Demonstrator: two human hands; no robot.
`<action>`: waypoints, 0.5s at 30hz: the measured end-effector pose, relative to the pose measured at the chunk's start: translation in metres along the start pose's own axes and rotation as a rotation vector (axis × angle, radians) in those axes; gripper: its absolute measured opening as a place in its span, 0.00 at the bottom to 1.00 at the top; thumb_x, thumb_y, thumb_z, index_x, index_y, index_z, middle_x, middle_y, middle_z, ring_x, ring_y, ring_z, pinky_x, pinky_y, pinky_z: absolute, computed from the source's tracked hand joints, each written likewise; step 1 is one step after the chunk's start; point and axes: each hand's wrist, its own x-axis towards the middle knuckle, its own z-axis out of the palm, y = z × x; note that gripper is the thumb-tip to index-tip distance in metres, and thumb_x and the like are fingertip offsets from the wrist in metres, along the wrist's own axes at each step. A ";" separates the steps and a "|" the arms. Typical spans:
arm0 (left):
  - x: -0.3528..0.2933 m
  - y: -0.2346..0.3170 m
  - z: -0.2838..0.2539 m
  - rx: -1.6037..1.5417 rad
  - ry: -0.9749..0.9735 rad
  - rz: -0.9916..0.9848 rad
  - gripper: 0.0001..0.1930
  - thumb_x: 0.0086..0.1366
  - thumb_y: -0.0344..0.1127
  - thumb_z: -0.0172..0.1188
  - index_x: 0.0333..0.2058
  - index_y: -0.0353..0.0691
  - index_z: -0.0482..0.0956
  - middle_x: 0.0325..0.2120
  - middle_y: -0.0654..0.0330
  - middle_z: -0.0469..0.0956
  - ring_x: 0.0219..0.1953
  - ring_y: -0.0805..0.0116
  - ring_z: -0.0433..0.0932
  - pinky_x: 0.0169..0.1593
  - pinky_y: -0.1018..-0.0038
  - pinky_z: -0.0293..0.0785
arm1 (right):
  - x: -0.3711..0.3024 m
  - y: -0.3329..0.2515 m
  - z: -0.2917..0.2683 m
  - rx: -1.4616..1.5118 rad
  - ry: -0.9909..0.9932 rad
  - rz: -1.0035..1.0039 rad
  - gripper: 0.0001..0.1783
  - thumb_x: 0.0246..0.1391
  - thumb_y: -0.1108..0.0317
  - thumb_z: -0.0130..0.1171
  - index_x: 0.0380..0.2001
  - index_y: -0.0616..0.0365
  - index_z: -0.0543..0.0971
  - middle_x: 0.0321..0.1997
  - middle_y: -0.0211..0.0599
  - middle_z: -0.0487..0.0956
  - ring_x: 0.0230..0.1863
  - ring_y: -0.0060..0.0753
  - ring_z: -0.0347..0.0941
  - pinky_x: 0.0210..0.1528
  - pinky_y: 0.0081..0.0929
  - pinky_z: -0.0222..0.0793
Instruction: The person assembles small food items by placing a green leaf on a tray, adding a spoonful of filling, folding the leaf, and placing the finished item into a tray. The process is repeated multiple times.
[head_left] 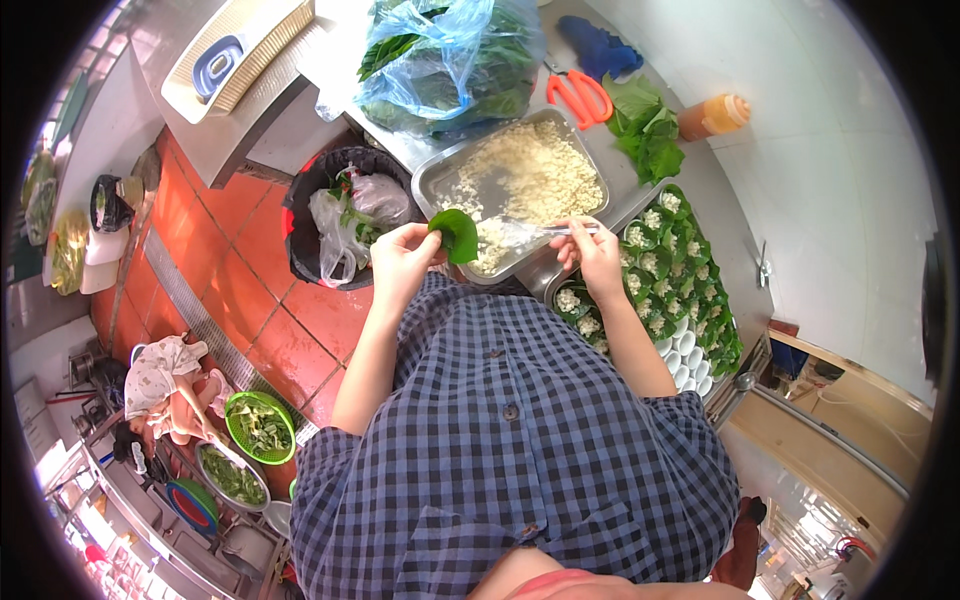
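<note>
My left hand point(403, 264) pinches a rounded green leaf point(456, 236) at the near left corner of a shallow steel tray point(428, 182). White, crumbly, finely chopped food point(548, 168) is spread over the tray, with a bare patch at its left. My right hand point(594, 262) grips the handle of a spoon point(556, 231), whose head reaches left into the near part of the food, close to the leaf. To the right, many green leaf cups point(690, 262) topped with white food stand in rows, beside small white cups point(688, 358).
Beyond the tray sit a blue plastic bag point(450, 70) of leaves, orange-handled scissors point(580, 98), loose leaves point(642, 125) and an orange bottle point(716, 117). A black-lined bin point(298, 228) stands left. Farther left, a person point(170, 385) bends near a green basket point(262, 428) of leaves.
</note>
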 end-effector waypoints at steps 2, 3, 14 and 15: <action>0.001 0.003 0.004 0.063 -0.002 -0.008 0.07 0.56 0.28 0.56 0.29 0.28 0.78 0.22 0.58 0.79 0.22 0.75 0.78 0.28 0.79 0.77 | -0.005 -0.007 -0.001 -0.016 0.068 -0.099 0.13 0.61 0.66 0.44 0.37 0.65 0.74 0.25 0.37 0.77 0.20 0.15 0.68 0.21 0.12 0.65; 0.002 0.004 0.008 0.074 -0.002 -0.003 0.08 0.56 0.28 0.56 0.29 0.28 0.78 0.21 0.58 0.79 0.22 0.75 0.78 0.28 0.79 0.76 | -0.008 -0.011 0.000 -0.024 0.101 -0.149 0.13 0.61 0.66 0.43 0.37 0.65 0.74 0.25 0.36 0.77 0.20 0.16 0.68 0.22 0.13 0.65; 0.003 -0.002 0.018 0.165 -0.026 0.022 0.09 0.53 0.29 0.55 0.28 0.27 0.78 0.18 0.56 0.78 0.20 0.75 0.78 0.26 0.79 0.75 | -0.029 -0.030 0.031 -0.766 0.145 -0.945 0.10 0.46 0.80 0.56 0.35 0.63 0.76 0.31 0.42 0.76 0.32 0.40 0.70 0.35 0.28 0.68; 0.002 -0.001 0.016 0.133 -0.015 0.006 0.09 0.53 0.29 0.55 0.28 0.27 0.78 0.19 0.56 0.78 0.21 0.75 0.78 0.26 0.79 0.75 | -0.025 -0.029 0.028 -0.813 0.189 -0.881 0.09 0.47 0.80 0.55 0.34 0.63 0.76 0.31 0.42 0.76 0.31 0.41 0.70 0.34 0.29 0.67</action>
